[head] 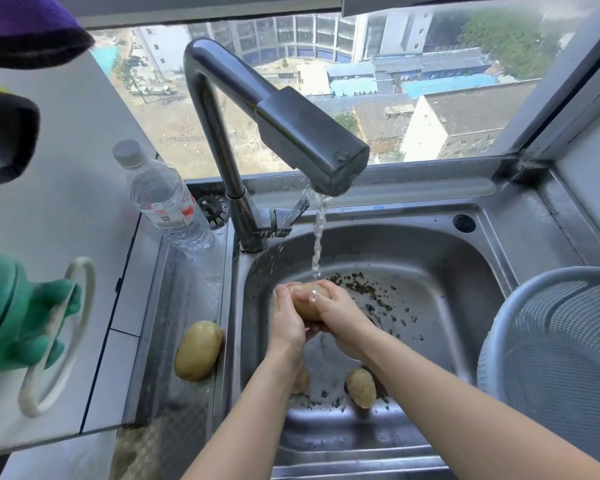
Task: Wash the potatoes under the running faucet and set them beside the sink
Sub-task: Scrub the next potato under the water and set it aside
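Observation:
Over the steel sink [465, 306], my left hand [288, 320] and my right hand [340, 313] both clasp a yellow-brown potato [303, 303]. Water from the faucet [284, 126] falls in a thin stream onto it. A large potato [198, 350] lies on the drainboard left of the basin. On the basin floor, one potato [361, 388] rests under my right forearm. Another potato [301, 382] is mostly hidden under my left forearm.
A clear plastic water bottle [168, 202] leans at the back left of the drainboard. Green rubber gloves [21, 317] hang on a white ring at the left wall. A grey mesh colander [561, 341] sits on the right rim. Dark scraps litter the basin.

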